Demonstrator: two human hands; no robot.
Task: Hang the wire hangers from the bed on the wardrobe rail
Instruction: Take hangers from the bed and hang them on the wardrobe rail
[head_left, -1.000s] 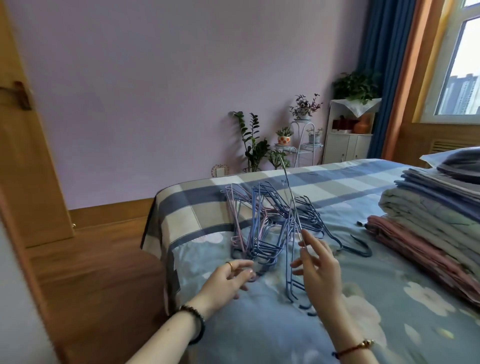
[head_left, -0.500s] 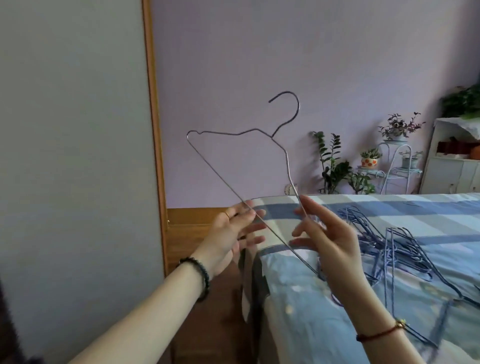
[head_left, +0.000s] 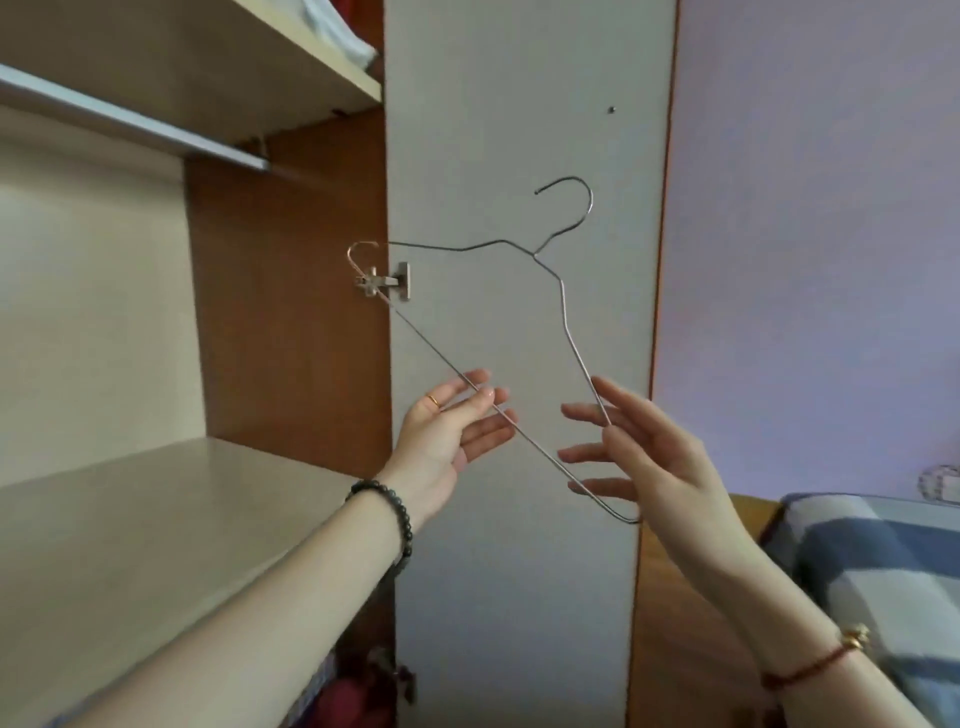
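Fingers (head_left: 621, 397) pinching wire hanger (head_left: 563, 306), left hand (head_left: 441, 431) on bottom bar, right hand (head_left: 654, 457) on sloped shoulder, hook up before wardrobe door (head_left: 519, 571), below rail (head_left: 130, 122); treat as light, springy and slippery, and grip on the straight runs.
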